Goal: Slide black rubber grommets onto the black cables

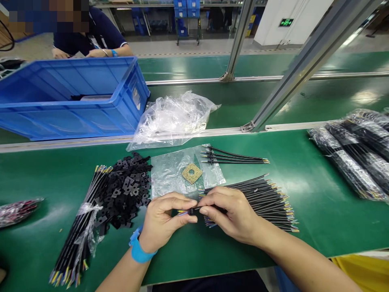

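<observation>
My left hand (161, 221), with a blue wrist strap (139, 246), pinches a small black part (191, 211) between thumb and fingers. Coloured wire ends (181, 212) stick out on its left side. From the right, my right hand (234, 213) pinches the black cable (197, 208) that runs into this part; most of the cable is hidden by the hand. Under and beyond the right hand, loose black cables (270, 200) lie fanned out. To the left of my left hand is a heap of small black parts with holes (126, 186).
A tied cable bundle (71, 239) lies left. Behind my hands are a flat plastic bag (165, 172), a speckled square piece (198, 173) and several cables bearing black parts (237, 156). Farther back are a blue crate (69, 117), crumpled plastic (173, 119), a metal post (285, 77) and wrapped bundles (349, 158).
</observation>
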### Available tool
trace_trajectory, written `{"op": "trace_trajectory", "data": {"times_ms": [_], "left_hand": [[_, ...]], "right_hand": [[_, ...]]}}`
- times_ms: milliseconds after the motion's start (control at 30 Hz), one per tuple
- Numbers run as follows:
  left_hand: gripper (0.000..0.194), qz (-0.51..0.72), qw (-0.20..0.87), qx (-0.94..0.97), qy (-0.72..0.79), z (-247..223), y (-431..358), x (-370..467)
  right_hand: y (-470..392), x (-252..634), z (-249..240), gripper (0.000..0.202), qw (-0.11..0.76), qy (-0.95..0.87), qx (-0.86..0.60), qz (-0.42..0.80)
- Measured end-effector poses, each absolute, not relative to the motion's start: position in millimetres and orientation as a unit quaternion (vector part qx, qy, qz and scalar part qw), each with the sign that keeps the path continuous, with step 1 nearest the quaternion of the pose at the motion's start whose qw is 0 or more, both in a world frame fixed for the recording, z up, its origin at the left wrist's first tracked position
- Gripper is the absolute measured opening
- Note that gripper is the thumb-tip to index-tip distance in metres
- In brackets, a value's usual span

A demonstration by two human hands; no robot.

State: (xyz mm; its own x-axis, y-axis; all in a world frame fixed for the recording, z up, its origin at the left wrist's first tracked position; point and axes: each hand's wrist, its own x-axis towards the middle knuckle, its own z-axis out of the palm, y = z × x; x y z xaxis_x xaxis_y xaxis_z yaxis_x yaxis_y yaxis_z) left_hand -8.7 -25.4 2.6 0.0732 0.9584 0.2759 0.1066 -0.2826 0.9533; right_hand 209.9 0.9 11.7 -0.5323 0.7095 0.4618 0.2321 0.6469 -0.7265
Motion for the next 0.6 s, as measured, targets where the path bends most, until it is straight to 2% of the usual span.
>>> {"op": "trace_trajectory", "data": {"times_ms": [433,600], "left_hand": [[0.022,0.512,0.41,0.636,0.406,-1.3,-26.2,-4.0],[0.023,0.504,0.398,0.65,0.405,-2.9,-25.7,-6.2]], "right_hand": [[-0.5,206.4,9.6,0.027,0.39,-0.803,-0.268,0.363],[0.9,204.1,9.0,0.029,0.402,-0.818,-0.253,0.324]]}}
